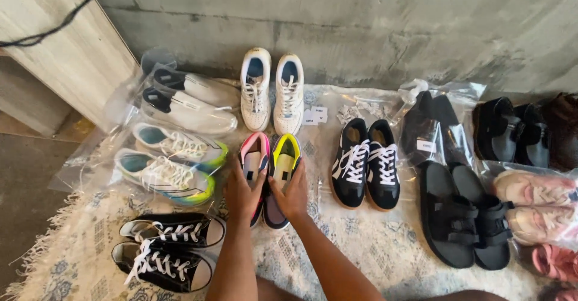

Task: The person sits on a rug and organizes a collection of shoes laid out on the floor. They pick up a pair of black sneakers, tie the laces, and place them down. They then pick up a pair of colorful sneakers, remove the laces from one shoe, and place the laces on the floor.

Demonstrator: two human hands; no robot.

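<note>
Several pairs of shoes are being shown laid out on a pale patterned rug (385,247) against a grey concrete wall (361,30). At the far left, two white shoes (192,105) are being kept in a clear plastic bag, and just below them a white pair with yellow-green soles (171,165) is lying in another clear bag. Nearer the camera, a black pair with white laces (165,250) is resting on the rug.

At the centre, a pair with a pink-lined shoe (253,165) and a yellow-lined shoe (284,168) is being handled, just below a white pair (272,93) standing against the wall. The toe end of the pink-lined shoe is being covered by the left hand (242,194), fingers spread flat and pressing on it. The toe end of the yellow-lined shoe is being covered by the right hand (292,195), fingers likewise laid over it rather than curled into a fist. Whether either shoe is being truly gripped cannot be told.

To the right, a black pair with white stripes (367,165) is sitting apart from the hands. Further right, black strapped sandals (466,220) are lying beside bagged dark shoes (433,126), and pink shoes (539,207) in plastic are being cut off by the right edge.
</note>
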